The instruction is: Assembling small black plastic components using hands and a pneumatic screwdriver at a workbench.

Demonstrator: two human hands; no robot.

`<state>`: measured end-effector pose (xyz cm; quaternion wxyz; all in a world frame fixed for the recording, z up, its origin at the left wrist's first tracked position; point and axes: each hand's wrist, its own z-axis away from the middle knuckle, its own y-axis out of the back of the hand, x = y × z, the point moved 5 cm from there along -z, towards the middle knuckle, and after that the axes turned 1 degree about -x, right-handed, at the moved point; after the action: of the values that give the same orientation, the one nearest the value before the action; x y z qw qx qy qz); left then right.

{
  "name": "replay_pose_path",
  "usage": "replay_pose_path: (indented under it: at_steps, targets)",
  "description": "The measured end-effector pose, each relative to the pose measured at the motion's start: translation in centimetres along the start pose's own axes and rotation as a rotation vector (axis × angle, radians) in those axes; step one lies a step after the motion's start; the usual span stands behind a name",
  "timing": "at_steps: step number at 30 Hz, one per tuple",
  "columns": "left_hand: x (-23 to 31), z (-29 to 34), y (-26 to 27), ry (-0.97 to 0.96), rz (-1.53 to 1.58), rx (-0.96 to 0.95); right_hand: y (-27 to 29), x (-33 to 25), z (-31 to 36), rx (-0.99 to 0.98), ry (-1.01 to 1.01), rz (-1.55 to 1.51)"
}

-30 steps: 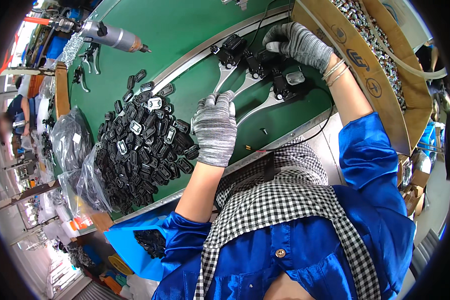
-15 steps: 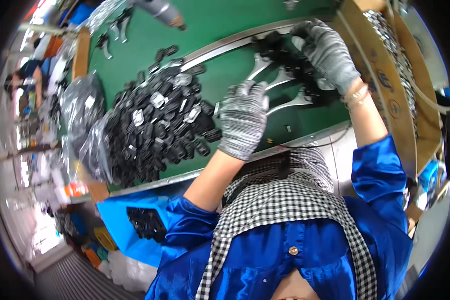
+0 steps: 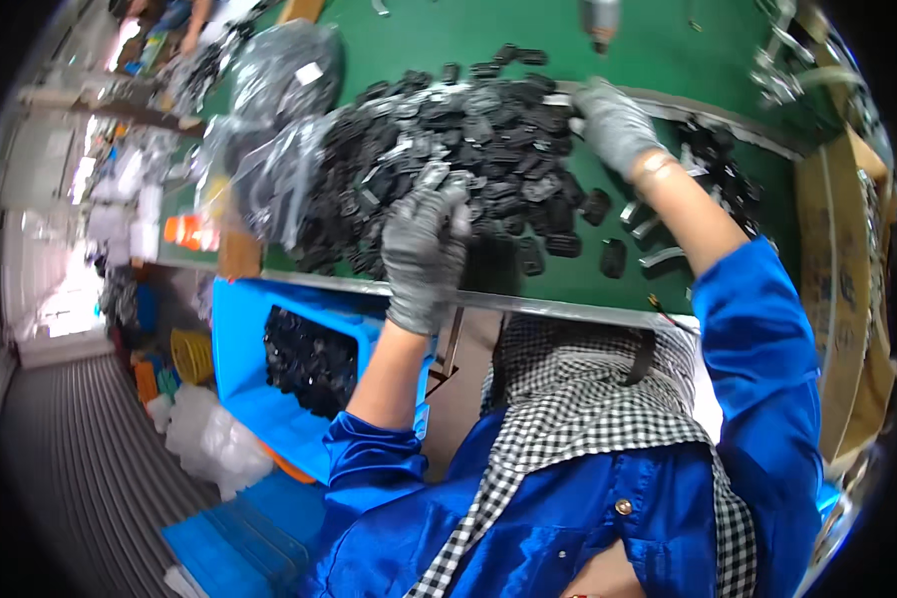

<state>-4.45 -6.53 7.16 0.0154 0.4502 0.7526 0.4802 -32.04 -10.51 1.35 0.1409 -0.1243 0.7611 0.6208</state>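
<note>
My left hand (image 3: 426, 254), in a grey striped glove, reaches over the near side of a big heap of small black plastic parts (image 3: 508, 130). Its fingers are stretched out and slightly apart at the parts; I make out nothing held. My right hand (image 3: 613, 125), gloved alike, is at the heap's right edge beside a metal rail (image 3: 668, 103). Its fingers look bent but are smeared by motion, and what they hold, if anything, is hidden. Brake levers with black bodies (image 3: 713, 164) and silver blades (image 3: 663, 256) lie right of my right forearm, partly covered by it.
A power screwdriver (image 3: 601, 20) hangs above the green bench (image 3: 448, 35). Clear plastic bags (image 3: 284, 80) lie left of the heap. Below the bench edge stands a blue bin (image 3: 239, 339) with black parts. A cardboard box (image 3: 829, 269) stands at the right.
The view has swung left. My right hand has left the brake levers for the heap's right edge. My left hand has moved from beside the lever blades onto the heap.
</note>
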Motion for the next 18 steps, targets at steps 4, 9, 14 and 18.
replay_pose_path:
  at_steps: [4, 9, 14, 18]
  targets:
    - [-12.3, -0.2, 3.6, 0.361, -0.338, -0.048, 1.2, -0.7, 0.5, -0.126, -0.109, 0.060]
    - [-18.7, -4.6, 2.4, 0.175, -0.629, -0.064, 0.7, -0.2, 0.6, -0.138, -0.076, 0.077]
    - [-21.5, -9.0, -0.3, 0.343, -0.793, -0.464, 1.2, 0.1, 1.4, -0.212, -0.168, 0.061]
    - [-21.4, -10.0, -0.9, 0.334, -0.757, -0.486, 3.6, 0.3, 3.1, -0.094, -0.157, -0.191]
